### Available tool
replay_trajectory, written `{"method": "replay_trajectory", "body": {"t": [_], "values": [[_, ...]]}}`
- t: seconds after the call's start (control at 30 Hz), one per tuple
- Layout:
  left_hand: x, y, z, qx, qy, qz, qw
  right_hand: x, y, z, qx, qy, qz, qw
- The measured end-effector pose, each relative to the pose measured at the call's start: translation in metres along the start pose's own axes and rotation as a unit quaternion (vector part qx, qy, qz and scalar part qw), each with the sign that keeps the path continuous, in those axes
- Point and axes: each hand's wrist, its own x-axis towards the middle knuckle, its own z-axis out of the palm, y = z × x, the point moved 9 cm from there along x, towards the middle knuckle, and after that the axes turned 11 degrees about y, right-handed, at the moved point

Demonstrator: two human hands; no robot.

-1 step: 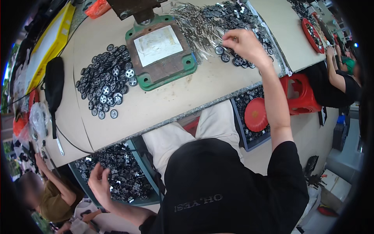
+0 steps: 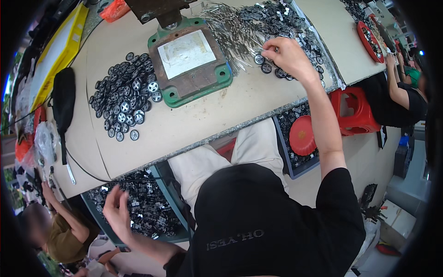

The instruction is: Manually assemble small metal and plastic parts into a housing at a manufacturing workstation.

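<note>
My right hand [image 2: 290, 56] is at the upper right of the frame, thumb and forefinger drawn into a narrow pinch at the edge of the metal rods [image 2: 229, 32], just above a few loose wheels [image 2: 266, 68]; I cannot tell whether a rod is between my fingertips. I judge this to be a picking step, and getting one slim rod out of that tangle calls for a tight fingertip pinch and a clean lift away from the wheels. My left hand [image 2: 118, 214], at the lower left, has its fingers loosely curled with the thumb apart, and I see nothing in it. It is over a teal crate [image 2: 173, 203] filled with small black parts, bright silvery bits among them. Right of centre, a blue-grey crate [image 2: 305, 170] holds more dark pieces, with a round red plate [image 2: 302, 135] lying on top. At the far upper right, a red dish [image 2: 363, 40] contains small parts. The larger wheel pile [image 2: 122, 94] sits left of the green press base [image 2: 198, 99].
</note>
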Motion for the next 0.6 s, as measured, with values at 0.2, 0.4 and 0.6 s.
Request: {"method": "replay_trajectory", "body": {"t": [0.2,0.4,0.6], "values": [[0.039,0.119,0.104,-0.136,0.016,0.191,0.972,-0.014,0.014,0.012,-0.112,0.053,0.038,0.992],[0.052,0.156,0.148,-0.069,0.055,0.204,0.975,-0.010,-0.007,0.018,-0.041,0.064,-0.003,0.997],[0.058,0.152,0.133,0.017,0.122,0.188,0.974,0.007,-0.020,0.047,-0.048,-0.009,-0.015,0.999]]}}
